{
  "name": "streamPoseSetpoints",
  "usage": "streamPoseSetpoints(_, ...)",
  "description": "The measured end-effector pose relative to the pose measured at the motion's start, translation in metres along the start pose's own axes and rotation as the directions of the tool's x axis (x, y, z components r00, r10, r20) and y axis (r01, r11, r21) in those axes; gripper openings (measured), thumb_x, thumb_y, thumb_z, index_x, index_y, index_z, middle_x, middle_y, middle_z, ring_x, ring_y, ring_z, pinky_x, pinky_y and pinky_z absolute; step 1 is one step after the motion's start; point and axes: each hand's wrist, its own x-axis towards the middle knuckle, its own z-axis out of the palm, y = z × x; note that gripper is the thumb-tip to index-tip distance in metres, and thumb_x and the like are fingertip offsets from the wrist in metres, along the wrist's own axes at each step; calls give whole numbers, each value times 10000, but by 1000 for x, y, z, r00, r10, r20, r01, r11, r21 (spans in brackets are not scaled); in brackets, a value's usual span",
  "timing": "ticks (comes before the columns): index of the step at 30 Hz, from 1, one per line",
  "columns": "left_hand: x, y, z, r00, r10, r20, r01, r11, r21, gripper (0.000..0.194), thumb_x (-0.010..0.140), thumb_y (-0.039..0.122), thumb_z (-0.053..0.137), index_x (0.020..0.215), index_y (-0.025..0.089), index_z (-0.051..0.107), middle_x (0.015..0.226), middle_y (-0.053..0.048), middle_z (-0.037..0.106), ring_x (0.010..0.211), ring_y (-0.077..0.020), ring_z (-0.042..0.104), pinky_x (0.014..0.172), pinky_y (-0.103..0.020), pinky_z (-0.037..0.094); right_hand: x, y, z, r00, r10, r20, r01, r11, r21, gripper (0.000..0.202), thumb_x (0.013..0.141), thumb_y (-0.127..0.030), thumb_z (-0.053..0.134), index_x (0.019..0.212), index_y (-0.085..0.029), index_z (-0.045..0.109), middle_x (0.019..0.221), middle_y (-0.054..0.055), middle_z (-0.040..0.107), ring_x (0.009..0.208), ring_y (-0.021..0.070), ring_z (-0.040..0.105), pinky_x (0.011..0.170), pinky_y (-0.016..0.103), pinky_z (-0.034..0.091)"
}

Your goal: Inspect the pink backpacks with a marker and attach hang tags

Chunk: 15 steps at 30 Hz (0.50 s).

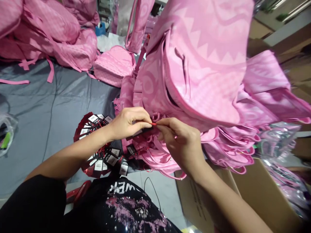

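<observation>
Fingertip to fingertip, my left hand (130, 122) and my right hand (183, 140) pinch a short red cord (153, 124) between them. A black tag (146, 130) shows just under my left fingers; whether it hangs from the cord I cannot tell. Right behind my hands rises a large pink backpack (206, 64) with a patterned front and a partly open zipper. Its straps and loops lie around and below my fingers. Left of it, partly behind my left forearm, is a round red container (78, 129) with many black-and-white tags (112, 160) on red cords.
Pink bags (68, 42) are heaped on the grey-covered table (31, 106) at the back left, with a small pink pouch (114, 64) beside them. More pink bags (267, 87) stack at right, above an open cardboard box (257, 191). Clear plastic wrapping (277, 142) lies at far right.
</observation>
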Motion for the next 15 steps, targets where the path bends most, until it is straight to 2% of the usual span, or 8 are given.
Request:
streamPoseSetpoints(3,2,2,0,999,-31,11,31,999,-13,117,885,209,603,846,154,699,835,-52,690,783,-132,634,728,-259,510,0,-2,0,999,37,-16,-36,999,22,149,914,-168,505,873,-185,647,760,27,698,634,141,648,606,264,519)
streamPoseSetpoints(7,6,4,2,997,-78,12,78,997,26,126,883,187,595,816,142,692,800,-42,671,734,-118,613,685,-244,481,-1,-2,2,998,63,-32,-61,997,42,118,904,-166,532,868,-184,643,753,19,697,639,133,651,594,242,502)
streamPoseSetpoints(13,11,7,-4,988,-125,87,123,992,32,69,840,127,619,829,146,684,819,-26,661,734,-109,603,663,-228,463,-1,-2,2,993,119,-15,-116,984,138,104,882,-142,556,850,-193,641,643,-30,645,540,103,609,530,207,464)
streamPoseSetpoints(15,12,8,-7,981,-149,125,147,989,24,41,834,154,642,839,152,683,830,-24,663,733,-110,604,662,-231,463,-1,-3,2,991,130,-3,-128,979,157,115,881,-141,546,836,-193,639,645,-28,646,540,103,608,526,206,461)
